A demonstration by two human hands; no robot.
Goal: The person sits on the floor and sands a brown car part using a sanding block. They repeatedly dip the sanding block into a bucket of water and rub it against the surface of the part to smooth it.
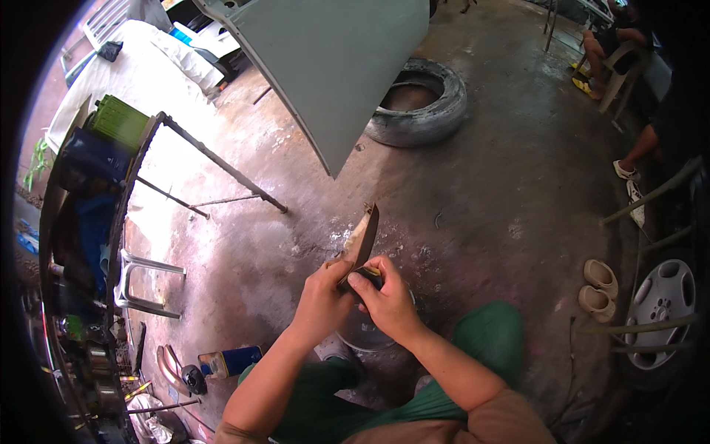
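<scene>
In front of my body my two hands are close together, both closed. My left hand (325, 300) is wrapped round the lower end of a long pale piece (358, 235), perhaps a peeled root, with a ragged far tip. Along its right side stands a dark knife blade (368, 237), pointing up and away from me. My right hand (386, 300) is shut at the base of the knife, where a bit of yellow and black shows between the fingers. Beneath the hands is a round greyish bowl (370, 342), partly hidden by them.
A grey panel (340, 66) hangs ahead, with a worn tyre (436, 122) behind it. Left are a loaded metal rack (140, 174), a grey stool (151, 274) and a blue tin (240, 360). Right are beige clogs (597, 302), a wheel cover (658, 303) and seated people.
</scene>
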